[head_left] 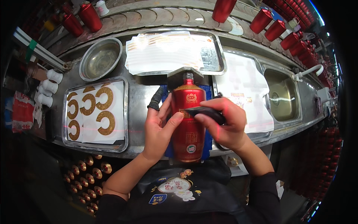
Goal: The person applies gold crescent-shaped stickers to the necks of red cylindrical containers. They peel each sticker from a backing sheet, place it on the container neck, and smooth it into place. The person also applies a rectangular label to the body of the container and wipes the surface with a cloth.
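Observation:
A glossy red bottle point(189, 128) with gold print and a dark neck lies in front of me, its neck pointing away, on a blue pad point(207, 143). My left hand point(158, 130) grips its left side, thumb on the front face near a small gold label point(183, 113). A black cover point(156, 99) wraps one finger of that hand. Between the thumb and fingers of my right hand point(229, 121) is a smooth black rounded tool point(210, 113). Its tip meets the bottle's face at the label, close to my left thumb. The exact kind of tool cannot be made out.
At left, a metal tray point(126, 119) holds gold C-shaped stickers on white sheets; behind it sits a steel bowl point(100, 61). Sticker sheets point(160, 54) fill a back tray. Right are more sheets point(242, 78) and a sink point(283, 95). Red bottles stand along a conveyor point(156, 16).

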`<state>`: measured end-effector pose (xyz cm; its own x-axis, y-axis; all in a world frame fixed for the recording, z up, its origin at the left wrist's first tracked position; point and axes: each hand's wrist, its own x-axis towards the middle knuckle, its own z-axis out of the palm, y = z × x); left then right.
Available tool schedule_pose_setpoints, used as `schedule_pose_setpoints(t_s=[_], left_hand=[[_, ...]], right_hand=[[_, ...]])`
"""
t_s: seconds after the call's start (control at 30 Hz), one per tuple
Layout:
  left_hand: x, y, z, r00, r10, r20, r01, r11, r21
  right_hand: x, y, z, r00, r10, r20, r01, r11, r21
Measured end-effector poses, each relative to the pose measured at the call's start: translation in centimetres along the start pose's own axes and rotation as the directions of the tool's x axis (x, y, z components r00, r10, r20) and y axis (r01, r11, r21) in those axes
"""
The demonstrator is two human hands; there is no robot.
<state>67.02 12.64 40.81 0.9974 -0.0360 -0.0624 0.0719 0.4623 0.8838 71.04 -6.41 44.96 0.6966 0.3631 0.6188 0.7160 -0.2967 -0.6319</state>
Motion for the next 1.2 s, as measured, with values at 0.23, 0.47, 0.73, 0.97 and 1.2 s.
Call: schedule_pose_setpoints(t_s=[0.23, 0.47, 0.73, 0.97, 1.2], left_hand=[[0.1, -0.9, -1.3, 1.000, 0.026, 0.006, -0.025, 0.999, -0.048], [-3.2, -0.4, -3.4, 0.989, 0.056, -0.137, -0.022, 0.972, 0.234], [-6.0, 0.8, -4.3, 0.948, -0.005, 0.319, -0.159, 0.860, 0.485], [-5.9, -0.7, -1.4, 0.891, 0.036, 0.453, -0.414, 0.473, 0.778], [-4.9, -2.5, -2.2, 0.869, 0.207, 0.449, -0.491, 0.461, 0.739]], right_hand=[[-0.9, 1.5, -0.1, 0.976, -0.136, 0.169, 0.193, 0.899, -0.393], [-4.6, -5.2, 0.8, 0.874, -0.427, 0.234, 0.437, 0.899, 0.007], [-5.4, -5.1, 0.7, 0.904, -0.405, 0.139, 0.404, 0.914, 0.038], [-2.7, 3.7, 0.8, 0.993, -0.018, -0.113, -0.001, 0.987, -0.163], [-12.0, -5.0, 2.5, 0.907, 0.419, -0.046, -0.416, 0.907, 0.065]])
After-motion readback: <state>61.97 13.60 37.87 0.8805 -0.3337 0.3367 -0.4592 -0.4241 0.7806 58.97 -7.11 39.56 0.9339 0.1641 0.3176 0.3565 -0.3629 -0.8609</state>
